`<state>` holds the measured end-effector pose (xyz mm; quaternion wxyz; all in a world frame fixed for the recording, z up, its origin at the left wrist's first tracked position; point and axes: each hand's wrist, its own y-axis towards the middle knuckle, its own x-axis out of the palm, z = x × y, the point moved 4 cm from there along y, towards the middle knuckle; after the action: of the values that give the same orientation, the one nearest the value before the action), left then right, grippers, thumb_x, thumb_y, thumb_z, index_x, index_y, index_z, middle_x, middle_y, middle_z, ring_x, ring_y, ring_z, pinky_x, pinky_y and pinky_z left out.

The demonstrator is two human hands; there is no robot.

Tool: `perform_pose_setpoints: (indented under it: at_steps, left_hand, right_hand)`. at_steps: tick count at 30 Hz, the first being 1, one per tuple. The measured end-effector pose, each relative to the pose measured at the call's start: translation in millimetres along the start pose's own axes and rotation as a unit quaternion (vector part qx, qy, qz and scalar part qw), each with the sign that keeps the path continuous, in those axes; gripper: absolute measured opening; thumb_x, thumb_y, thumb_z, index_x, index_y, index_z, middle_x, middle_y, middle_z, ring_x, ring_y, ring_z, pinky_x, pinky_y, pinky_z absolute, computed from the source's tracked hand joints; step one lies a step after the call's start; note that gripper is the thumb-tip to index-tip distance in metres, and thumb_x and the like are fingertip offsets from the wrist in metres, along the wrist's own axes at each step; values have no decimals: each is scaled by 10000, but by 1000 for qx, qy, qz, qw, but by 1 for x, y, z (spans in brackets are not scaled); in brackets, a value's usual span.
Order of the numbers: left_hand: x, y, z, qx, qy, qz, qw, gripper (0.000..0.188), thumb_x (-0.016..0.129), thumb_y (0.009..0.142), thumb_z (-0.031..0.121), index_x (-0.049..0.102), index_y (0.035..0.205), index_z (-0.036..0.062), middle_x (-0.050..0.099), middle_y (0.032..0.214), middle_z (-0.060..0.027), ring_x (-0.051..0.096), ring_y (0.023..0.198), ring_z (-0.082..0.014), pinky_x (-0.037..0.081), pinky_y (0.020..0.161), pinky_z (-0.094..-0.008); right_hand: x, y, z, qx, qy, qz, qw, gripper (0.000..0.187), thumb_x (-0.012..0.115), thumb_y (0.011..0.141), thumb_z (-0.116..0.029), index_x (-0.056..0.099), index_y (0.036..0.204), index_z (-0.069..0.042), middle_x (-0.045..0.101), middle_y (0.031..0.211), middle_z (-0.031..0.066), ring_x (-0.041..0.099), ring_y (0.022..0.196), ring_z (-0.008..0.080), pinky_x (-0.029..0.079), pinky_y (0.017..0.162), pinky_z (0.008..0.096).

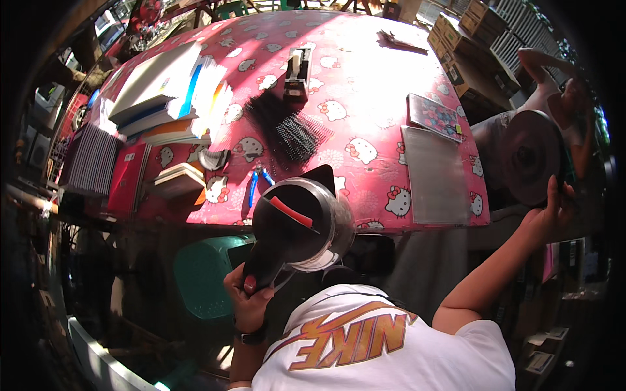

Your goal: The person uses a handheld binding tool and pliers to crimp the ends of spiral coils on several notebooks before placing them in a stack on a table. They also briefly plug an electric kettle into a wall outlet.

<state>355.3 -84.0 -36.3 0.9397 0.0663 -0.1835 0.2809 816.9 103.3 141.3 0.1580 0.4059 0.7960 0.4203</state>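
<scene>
My left hand [249,296] is closed around the black handle of an electric kettle [324,225]. The kettle has a black lid with a red strip and a shiny, see-through body, and I hold it in front of my chest by the table's near edge. Out to the right, my right hand [553,212] grips the lower rim of a round dark kettle base [527,156], raised on edge with its ringed centre showing. Blue-handled pliers [254,186] lie on the table just beyond the kettle.
The table [365,189] has a pink patterned cover. On it are paper stacks [153,81], black binding combs [283,130], a tape dispenser [297,75] and a clear plastic sheet [433,176]. A green chair [202,277] stands near-left; another person [554,98] is at right, beside cardboard boxes [473,68].
</scene>
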Motion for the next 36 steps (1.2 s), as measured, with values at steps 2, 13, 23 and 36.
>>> perform_pose_setpoints:
  at_steps: [2,13,23,36]
  left_hand:
    - [-33,-38,22,22,25,12,999,576,707,581,123,463,1087,-3,540,787,-79,523,555,-140,451,483,-258]
    - [-207,-281,108,108,90,335,932,411,731,618,356,561,734,0,519,617,8,482,506,-75,379,460,-217]
    - [-334,-394,142,174,141,613,758,336,607,671,295,503,742,-16,493,562,-58,450,447,-131,362,457,-242]
    - [-592,-328,209,181,81,685,701,315,586,718,306,518,770,2,489,591,-60,445,452,-133,345,443,-244]
  right_hand:
    - [9,-1,-39,-83,106,-9,991,295,739,689,-58,574,925,7,569,922,64,544,877,127,458,778,252]
    - [74,-161,-283,-4,447,-355,821,580,744,626,36,452,1126,-2,539,1027,90,527,933,186,454,807,295]
    - [156,-442,-477,177,467,-661,561,375,685,653,87,510,960,-38,561,920,61,541,834,118,448,752,232]
    - [311,-833,-577,342,349,-691,533,277,680,622,35,491,810,-36,527,747,17,498,681,104,417,644,228]
